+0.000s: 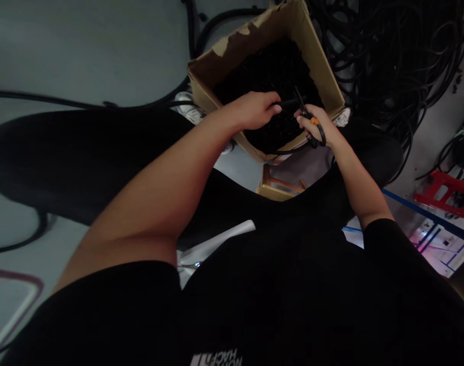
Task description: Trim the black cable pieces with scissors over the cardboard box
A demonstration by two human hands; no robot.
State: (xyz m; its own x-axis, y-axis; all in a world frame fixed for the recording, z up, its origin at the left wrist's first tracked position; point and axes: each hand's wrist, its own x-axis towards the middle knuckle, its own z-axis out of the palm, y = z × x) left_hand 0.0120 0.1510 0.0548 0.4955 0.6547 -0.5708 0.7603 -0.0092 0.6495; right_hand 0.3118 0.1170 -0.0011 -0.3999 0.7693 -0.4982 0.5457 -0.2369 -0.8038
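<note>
Over a cardboard box point(323, 71), my left hand point(257, 109) is closed on a piece of black tubing point(289, 103), pinching it between thumb and fingers. The tubing points right, toward the blades of a pair of scissors point(301, 101). My right hand point(319, 122) grips these scissors by their black and orange handles, with the blades directed up and away from me. The blades meet or cross the tubing; whether they cut into it is too dark to tell. Dark small pieces point(266, 66) fill the bottom of the box, their shapes hard to make out.
A large tangle of black hose point(388, 76) lies on the floor at the right. More black hose point(140, 105) runs along the floor at the left. A wooden stool point(280, 190) is below the box. At the right is a red plastic object point(445, 195).
</note>
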